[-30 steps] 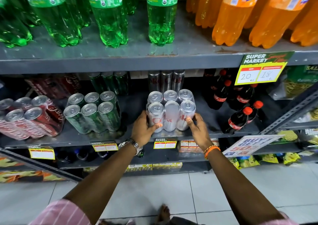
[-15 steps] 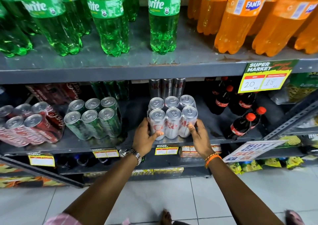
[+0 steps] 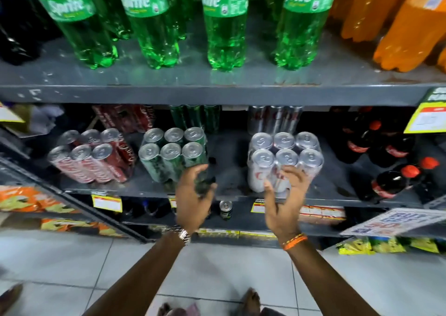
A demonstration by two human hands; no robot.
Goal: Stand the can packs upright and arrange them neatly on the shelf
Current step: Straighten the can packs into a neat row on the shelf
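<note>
Both hands (image 3: 195, 195) (image 3: 284, 195) are leaving the silver pack (image 3: 284, 161), fingers spread, empty; left nearing the heavy, slick-wrapped green pack (image 3: 173, 156) — grip sides.

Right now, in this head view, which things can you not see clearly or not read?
- Price tag: cut by the right edge, print blurred.
- Packs behind the silver can pack: tops hidden by the upper shelf.
- Green can pack: lower corner covered by the left hand.
- Both hands, left and right hand: motion-blurred; contact with the packs unclear.
</note>
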